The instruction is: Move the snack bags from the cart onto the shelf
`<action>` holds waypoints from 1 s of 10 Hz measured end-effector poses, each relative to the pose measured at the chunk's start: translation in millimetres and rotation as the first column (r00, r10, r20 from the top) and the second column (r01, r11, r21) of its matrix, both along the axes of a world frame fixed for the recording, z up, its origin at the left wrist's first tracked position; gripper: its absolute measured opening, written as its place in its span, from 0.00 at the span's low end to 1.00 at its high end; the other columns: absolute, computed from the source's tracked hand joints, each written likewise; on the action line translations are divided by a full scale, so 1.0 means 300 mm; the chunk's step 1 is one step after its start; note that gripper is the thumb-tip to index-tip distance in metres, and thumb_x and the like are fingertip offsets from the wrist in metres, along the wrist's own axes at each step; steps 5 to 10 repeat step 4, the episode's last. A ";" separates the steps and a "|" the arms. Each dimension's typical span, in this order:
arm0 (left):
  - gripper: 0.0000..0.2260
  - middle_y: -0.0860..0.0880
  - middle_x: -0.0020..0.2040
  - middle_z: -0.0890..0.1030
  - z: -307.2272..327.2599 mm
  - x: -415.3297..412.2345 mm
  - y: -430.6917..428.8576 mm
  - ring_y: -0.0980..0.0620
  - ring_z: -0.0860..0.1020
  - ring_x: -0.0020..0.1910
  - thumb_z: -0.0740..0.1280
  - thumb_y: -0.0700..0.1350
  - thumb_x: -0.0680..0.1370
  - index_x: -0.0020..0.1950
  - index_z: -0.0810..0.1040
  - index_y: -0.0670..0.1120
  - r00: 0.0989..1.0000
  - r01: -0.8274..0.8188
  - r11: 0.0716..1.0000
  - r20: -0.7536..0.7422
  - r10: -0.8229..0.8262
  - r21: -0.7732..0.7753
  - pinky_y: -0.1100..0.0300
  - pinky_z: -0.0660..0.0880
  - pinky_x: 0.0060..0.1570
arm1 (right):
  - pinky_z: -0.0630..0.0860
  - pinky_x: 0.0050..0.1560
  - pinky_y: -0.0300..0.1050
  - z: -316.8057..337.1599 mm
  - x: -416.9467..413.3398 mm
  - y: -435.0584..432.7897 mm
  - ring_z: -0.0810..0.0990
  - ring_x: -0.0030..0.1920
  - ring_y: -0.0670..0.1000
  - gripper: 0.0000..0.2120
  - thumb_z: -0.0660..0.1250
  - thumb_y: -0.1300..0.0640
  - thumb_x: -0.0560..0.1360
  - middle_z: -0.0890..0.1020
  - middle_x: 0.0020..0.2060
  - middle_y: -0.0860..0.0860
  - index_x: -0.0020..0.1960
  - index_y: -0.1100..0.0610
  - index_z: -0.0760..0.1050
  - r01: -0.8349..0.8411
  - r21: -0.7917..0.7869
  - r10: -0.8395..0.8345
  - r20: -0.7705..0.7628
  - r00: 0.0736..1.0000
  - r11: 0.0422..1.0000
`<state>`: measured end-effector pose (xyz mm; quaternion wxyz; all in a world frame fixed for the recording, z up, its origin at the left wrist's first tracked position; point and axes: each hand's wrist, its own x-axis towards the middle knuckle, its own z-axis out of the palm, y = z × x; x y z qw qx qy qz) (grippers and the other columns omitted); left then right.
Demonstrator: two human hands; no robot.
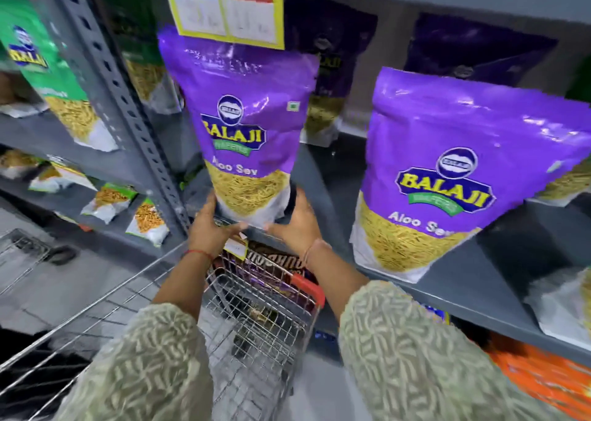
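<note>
Both hands steady a purple snack bag upright at the front of a grey shelf.

The left hand (pixel 211 228) and right hand (pixel 295 225) cup the bottom corners of the purple Aloo Sev bag (pixel 243 126), which stands on the grey metal shelf (pixel 479 292) under a yellow price tag (pixel 224 6). A second purple bag (pixel 447 171) leans on the same shelf to the right, with darker bags behind. The wire cart (pixel 256 318) sits below with dark packets inside. Green bags (pixel 41 65) fill the neighbouring rack beyond the perforated upright (pixel 121 100).
</note>
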<state>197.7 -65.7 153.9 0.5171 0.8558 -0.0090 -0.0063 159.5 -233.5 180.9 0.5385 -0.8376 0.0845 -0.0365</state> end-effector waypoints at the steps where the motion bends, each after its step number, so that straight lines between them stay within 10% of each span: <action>1: 0.37 0.45 0.71 0.67 -0.014 0.014 -0.009 0.46 0.66 0.69 0.72 0.41 0.68 0.72 0.57 0.48 0.999 -0.004 1.000 0.044 0.005 -0.019 0.47 0.67 0.67 | 0.71 0.61 0.55 -0.032 0.015 0.028 0.74 0.60 0.61 0.31 0.73 0.53 0.66 0.77 0.59 0.61 0.64 0.60 0.63 0.003 -0.126 -0.017 -0.114 0.993 0.992; 10: 0.45 0.45 0.75 0.60 -0.005 -0.033 -0.018 0.46 0.60 0.73 0.71 0.54 0.66 0.74 0.47 0.49 0.997 -0.052 0.998 0.055 0.053 -0.027 0.43 0.63 0.70 | 0.65 0.68 0.56 -0.022 -0.044 0.037 0.66 0.68 0.60 0.38 0.72 0.52 0.68 0.69 0.68 0.60 0.70 0.60 0.55 0.062 -0.165 -0.060 0.014 0.998 0.984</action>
